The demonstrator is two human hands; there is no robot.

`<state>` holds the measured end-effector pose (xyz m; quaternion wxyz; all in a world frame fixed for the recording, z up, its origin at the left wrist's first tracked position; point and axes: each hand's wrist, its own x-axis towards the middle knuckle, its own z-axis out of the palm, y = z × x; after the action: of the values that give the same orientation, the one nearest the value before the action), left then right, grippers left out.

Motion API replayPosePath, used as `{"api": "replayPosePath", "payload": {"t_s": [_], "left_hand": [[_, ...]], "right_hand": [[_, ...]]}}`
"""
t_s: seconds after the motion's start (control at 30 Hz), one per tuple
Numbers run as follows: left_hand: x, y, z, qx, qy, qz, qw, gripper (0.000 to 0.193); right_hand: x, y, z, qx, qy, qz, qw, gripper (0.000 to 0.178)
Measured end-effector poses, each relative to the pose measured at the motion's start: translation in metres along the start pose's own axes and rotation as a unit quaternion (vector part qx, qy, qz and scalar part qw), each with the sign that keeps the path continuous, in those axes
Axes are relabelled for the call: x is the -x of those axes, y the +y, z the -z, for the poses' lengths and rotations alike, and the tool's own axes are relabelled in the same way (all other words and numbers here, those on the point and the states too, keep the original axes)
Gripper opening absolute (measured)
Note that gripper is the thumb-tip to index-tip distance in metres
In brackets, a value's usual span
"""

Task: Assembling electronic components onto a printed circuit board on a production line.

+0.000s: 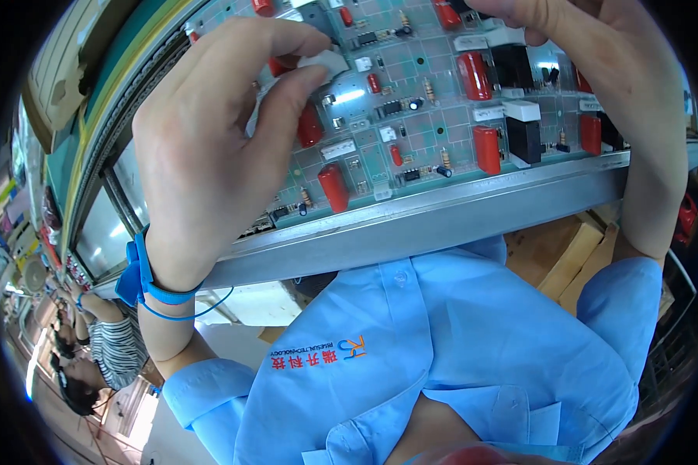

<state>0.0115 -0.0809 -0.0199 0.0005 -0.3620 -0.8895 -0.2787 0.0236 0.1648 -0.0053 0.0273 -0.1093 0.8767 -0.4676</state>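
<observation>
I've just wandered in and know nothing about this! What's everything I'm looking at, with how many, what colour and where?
Circuit boards: several, greenish, across the top
Large capacitors: several, red, on the boards
Striped resistors: several, tan, on the boards
Large black blocks: at least two, black, right side of the boards
Metal rail: one, silver, along the boards' near edge
Cardboard: count unclear, brown, below the rail, right
Another person: one, striped top, lower left
Held piece: one, whitish, over the boards, left of centre
Wrist strap: one, blue, left wrist
Shirt: one, light blue, lower centre
Left fingers: one hand, pinching the whitish piece
Right fingers: one hand, partly cut off, top right
</observation>
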Motion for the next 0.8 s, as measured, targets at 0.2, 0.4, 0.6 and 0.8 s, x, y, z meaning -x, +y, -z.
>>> {"api": "replayPosePath", "payload": {"t_s": [0.2, 0.4, 0.6, 0.8], "left_hand": [[-0.003, 0.004, 0.0, -0.057, -0.008, -0.073, 0.996, 0.015], [-0.002, 0.005, 0.0, -0.054, -0.007, -0.068, 0.996, 0.015], [-0.006, 0.006, 0.0, -0.071, 0.001, -0.117, 0.991, 0.018], [-0.003, 0.002, -0.002, -0.071, 0.029, -0.154, 0.985, 0.019]], "right_hand": [[0.028, 0.027, 0.021, -0.039, -0.002, -0.023, 0.999, 0.022], [0.039, 0.036, 0.035, -0.062, -0.019, -0.028, 0.997, 0.022], [0.075, 0.085, 0.084, -0.072, -0.037, -0.043, 0.996, 0.021], [0.013, -0.01, 0.027, -0.075, -0.063, -0.028, 0.995, 0.02]]}}
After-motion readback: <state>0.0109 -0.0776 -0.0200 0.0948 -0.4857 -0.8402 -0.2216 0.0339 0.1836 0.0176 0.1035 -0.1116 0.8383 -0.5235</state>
